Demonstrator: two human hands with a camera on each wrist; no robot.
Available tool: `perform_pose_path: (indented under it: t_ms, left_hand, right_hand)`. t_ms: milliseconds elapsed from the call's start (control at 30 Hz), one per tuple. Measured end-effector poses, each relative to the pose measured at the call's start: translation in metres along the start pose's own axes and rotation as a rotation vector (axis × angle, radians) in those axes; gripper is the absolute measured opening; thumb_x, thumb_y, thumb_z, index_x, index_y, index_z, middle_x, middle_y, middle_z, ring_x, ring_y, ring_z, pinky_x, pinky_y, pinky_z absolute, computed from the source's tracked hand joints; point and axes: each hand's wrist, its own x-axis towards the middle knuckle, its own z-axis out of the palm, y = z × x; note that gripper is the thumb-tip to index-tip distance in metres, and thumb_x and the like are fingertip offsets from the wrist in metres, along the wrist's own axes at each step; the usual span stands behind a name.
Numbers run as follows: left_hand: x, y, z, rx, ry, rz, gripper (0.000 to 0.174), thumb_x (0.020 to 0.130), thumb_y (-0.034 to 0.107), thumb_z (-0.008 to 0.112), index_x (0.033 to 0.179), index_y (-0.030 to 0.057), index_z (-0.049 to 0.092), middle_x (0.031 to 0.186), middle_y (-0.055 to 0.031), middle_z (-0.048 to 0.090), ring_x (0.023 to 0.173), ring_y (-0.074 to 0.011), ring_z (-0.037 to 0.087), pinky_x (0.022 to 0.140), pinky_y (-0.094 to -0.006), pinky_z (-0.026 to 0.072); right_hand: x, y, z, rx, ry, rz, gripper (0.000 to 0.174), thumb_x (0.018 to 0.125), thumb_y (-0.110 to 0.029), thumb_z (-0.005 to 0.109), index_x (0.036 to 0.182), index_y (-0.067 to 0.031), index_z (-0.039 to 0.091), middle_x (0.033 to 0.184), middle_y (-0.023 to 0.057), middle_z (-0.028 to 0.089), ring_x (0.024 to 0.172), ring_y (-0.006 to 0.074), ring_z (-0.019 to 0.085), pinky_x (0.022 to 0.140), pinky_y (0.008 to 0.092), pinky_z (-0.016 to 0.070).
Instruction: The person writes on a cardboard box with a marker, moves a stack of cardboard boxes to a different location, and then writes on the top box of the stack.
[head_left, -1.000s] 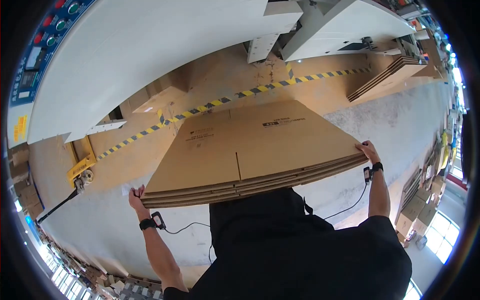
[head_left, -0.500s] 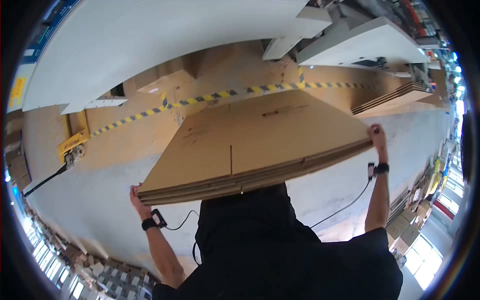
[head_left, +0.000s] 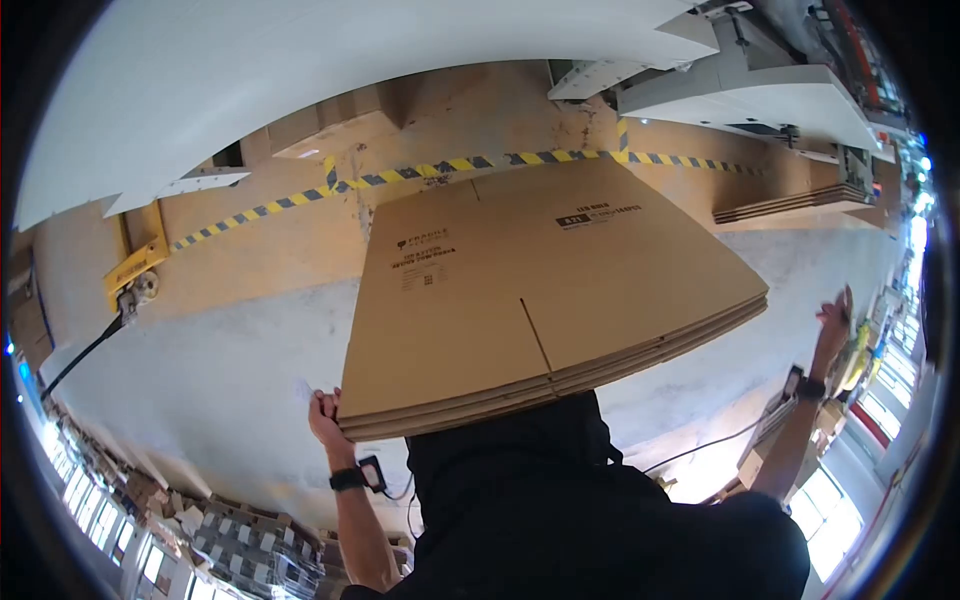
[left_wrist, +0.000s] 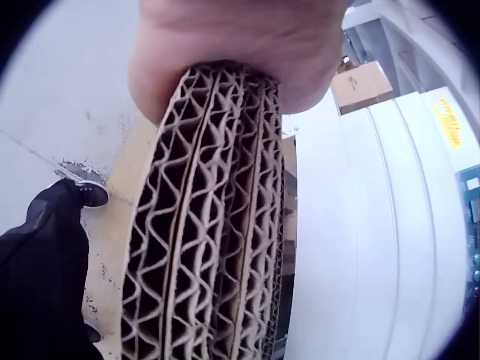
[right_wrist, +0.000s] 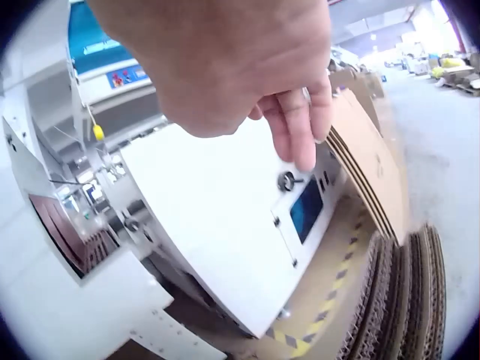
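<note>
Several flat cardboard boxes (head_left: pixel 470 340) lie stacked in front of the person's body, with black print and a slot on the top sheet. My left hand (head_left: pixel 326 418) grips the stack's near left corner. In the left wrist view, that hand wraps the layers from above, over their wavy corrugated edges (left_wrist: pixel 202 225). Out to the right, my right hand (head_left: pixel 832 318) is in the air, apart from the stack's right edge. Its fingers (right_wrist: pixel 300 135) reach out loosely with nothing between them in the right wrist view, and the stack's edge shows below.
A large white machine (head_left: pixel 300 70) runs along the far side, with another white machine section (head_left: pixel 750 100) at right. Yellow-black tape (head_left: pixel 420 172) marks the floor. More cardboard sheets (head_left: pixel 795 203) lean at the far right. A yellow pallet jack (head_left: pixel 137 265) stands at left.
My right hand has let go of the stack's right corner and moved away to the right. The stack has turned and tilted, its right side swinging nearer, while my left hand keeps its grip.
</note>
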Motion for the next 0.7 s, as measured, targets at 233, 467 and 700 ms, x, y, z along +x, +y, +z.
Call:
perform_pose_path:
  t_ms: [233, 467, 700]
  left_hand:
    - [0.006, 0.014, -0.070, 0.211, -0.002, -0.030, 0.013, 0.097, 0.011, 0.048, 0.085, 0.0059, 0.047, 0.067, 0.0021, 0.035, 0.061, -0.0109, 0.041, 0.092, -0.0398, 0.0530]
    - [-0.052, 0.115, -0.120, 0.534, 0.042, -0.282, 0.025, 0.100, 0.024, 0.047, 0.079, 0.0119, 0.046, 0.060, 0.0042, 0.039, 0.053, -0.0088, 0.039, 0.065, -0.0332, 0.0520]
    - [0.092, 0.011, -0.036, 1.066, -0.483, 0.108, 0.030, 0.103, 0.024, 0.046, 0.079, 0.0066, 0.047, 0.063, -0.0010, 0.043, 0.055, -0.0131, 0.041, 0.058, -0.0320, 0.0463]
  right_hand:
    - [-0.135, -0.123, -0.225, -0.519, 0.071, -0.119, 0.039, 0.101, -0.032, 0.053, 0.125, -0.0034, 0.061, 0.083, 0.0025, 0.062, 0.070, 0.0112, 0.057, 0.060, 0.0258, 0.0465]
    - [-0.126, -0.366, 0.051, -0.063, -0.857, -0.311, 0.039, 0.101, -0.033, 0.050, 0.122, -0.0030, 0.062, 0.084, 0.0035, 0.063, 0.070, 0.0106, 0.057, 0.060, 0.0251, 0.0452]
    - [-0.343, -0.264, 0.447, 0.781, -1.546, 0.406, 0.029, 0.100, -0.024, 0.051, 0.113, -0.0033, 0.066, 0.074, -0.0013, 0.059, 0.063, 0.0072, 0.053, 0.055, 0.0219, 0.0396]
